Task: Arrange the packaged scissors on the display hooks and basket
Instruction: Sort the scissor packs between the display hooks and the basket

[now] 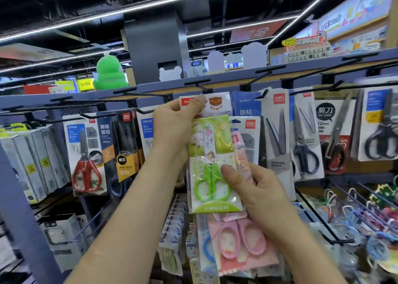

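I hold a packaged pair of green-handled children's scissors [212, 163] upright in front of the display rack. My left hand [172, 128] pinches the top of its card, right under a black display hook [199, 85]. My right hand [247, 186] grips the lower part, thumb on the front near the green handles. In the same hand, behind and below, is a pink scissors package [243, 240]. A blue-handled package [206, 249] shows partly behind it.
Hooks across the rack carry packaged scissors: red-handled ones [86, 154] at left, black and navy ones [305, 137] at right. A wire basket [353, 214] with colourful small scissors sits at lower right. Boxed goods [34, 158] hang at far left.
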`<state>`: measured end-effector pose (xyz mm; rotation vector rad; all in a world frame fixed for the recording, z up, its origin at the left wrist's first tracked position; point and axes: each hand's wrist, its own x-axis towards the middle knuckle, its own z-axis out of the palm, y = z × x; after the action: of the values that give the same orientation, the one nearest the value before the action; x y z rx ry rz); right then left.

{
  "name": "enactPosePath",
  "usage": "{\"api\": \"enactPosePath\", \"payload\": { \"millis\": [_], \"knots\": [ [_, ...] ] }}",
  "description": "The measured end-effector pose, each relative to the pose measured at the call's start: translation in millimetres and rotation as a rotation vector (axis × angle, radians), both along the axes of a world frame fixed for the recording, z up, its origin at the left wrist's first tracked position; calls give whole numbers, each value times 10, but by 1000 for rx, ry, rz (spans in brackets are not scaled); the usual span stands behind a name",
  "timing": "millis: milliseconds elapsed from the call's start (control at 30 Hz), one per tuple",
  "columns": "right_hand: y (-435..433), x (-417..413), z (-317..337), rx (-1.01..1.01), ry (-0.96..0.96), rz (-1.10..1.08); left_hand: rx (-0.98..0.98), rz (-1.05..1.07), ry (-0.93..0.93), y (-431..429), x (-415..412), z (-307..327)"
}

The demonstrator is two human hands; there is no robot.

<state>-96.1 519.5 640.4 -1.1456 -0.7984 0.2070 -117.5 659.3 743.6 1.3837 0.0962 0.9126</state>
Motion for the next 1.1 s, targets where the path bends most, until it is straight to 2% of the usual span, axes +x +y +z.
{"api": "enactPosePath", "payload": {
  "millis": [100, 200, 300, 433, 567, 667, 733, 800, 1033, 1100],
  "knots": [
    [41, 4, -18, -1, 8, -28, -62, -92, 90, 81, 12, 49],
    [91, 5, -34, -4, 18, -45, -24, -41, 114, 95, 33, 45],
    [112, 5, -49, -2, 32, -42, 133, 20, 55, 115, -132, -131],
    [119, 29, -86, -31, -29, -87, 363, -29, 39, 92, -405, -531],
    [73, -8, -131, -108, -157, -181, 227, 46, 59, 231, -263, -566],
    [-50, 21, -215, -222, -293, -371, 259, 124, 76, 341, -75, -514],
    [-175, 73, -278, -302, -407, -515, 326, 188, 105, 362, 65, -502],
    [-300, 100, -300, -315, -443, -596, 421, 276, 165, 364, 213, -506],
    [-437, 161, -276, -127, -296, -559, 830, 539, 435, 369, 586, -648],
    [-406, 159, -263, -71, -240, -502, 960, 632, 453, 324, 513, -641]
  ]
}}
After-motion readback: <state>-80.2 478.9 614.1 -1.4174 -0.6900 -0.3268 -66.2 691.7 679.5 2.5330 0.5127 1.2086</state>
